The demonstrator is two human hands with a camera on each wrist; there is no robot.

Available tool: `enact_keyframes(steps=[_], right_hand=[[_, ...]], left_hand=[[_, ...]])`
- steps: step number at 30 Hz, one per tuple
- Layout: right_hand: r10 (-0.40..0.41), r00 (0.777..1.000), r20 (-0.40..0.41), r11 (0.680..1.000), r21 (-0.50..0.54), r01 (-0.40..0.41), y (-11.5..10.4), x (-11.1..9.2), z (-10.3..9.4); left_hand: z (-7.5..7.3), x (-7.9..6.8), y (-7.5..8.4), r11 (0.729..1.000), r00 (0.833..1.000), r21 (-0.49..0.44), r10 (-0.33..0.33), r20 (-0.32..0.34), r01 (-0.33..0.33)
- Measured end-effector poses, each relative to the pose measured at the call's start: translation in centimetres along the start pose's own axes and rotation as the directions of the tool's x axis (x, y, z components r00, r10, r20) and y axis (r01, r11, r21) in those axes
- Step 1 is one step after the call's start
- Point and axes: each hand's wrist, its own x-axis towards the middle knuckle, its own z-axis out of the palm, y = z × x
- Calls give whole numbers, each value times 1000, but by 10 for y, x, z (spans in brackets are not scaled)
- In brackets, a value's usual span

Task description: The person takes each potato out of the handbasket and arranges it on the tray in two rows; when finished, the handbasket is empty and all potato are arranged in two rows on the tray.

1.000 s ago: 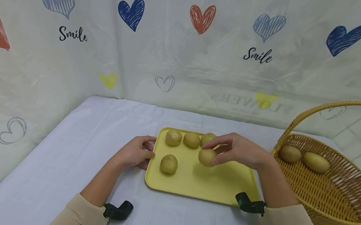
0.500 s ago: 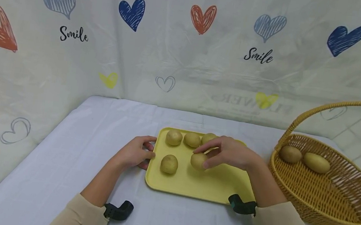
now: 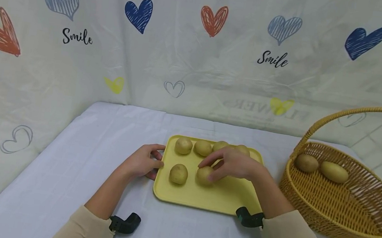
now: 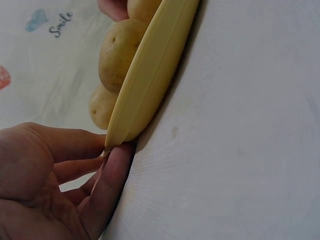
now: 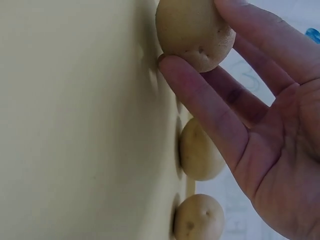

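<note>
My right hand (image 3: 235, 165) pinches a potato (image 3: 203, 176) between thumb and fingertips over the middle of a yellow tray (image 3: 196, 200). In the right wrist view this potato (image 5: 192, 30) is very close to the tray surface; whether it touches is hard to tell. A single potato (image 3: 179, 173) lies to its left on the tray. Several more form a row along the far side, among them a potato (image 3: 183, 145) in the far left corner. My left hand (image 3: 141, 162) grips the tray's left edge, the rim (image 4: 117, 125) between its thumb and fingers.
On the right stands a wicker basket (image 3: 354, 208) with a tall arched handle (image 3: 332, 117). Inside it lie a brownish potato (image 3: 306, 163) and a longer yellow potato (image 3: 334, 172). A white cloth (image 3: 181, 232) covers the table, and a printed curtain (image 3: 170, 54) hangs behind.
My right hand has carried the potato left and down toward the tray, beside the front left potato. The left hand stays on the tray's edge.
</note>
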Motion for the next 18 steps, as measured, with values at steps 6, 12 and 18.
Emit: enact_keyframes(steps=[6, 12, 18], right_hand=[[-22, 999, 33, 1000, 1, 22, -5, 5, 5], [-36, 998, 55, 999, -24, 37, -7, 7, 7], [-37, 997, 71, 998, -41, 40, -10, 9, 8]], left_hand=[[0, -1, 0, 1000, 1000, -6, 11, -3, -11], [1, -1, 0, 1000, 1000, -2, 16, -5, -16], [0, -2, 0, 1000, 1000, -3, 17, -5, -17]])
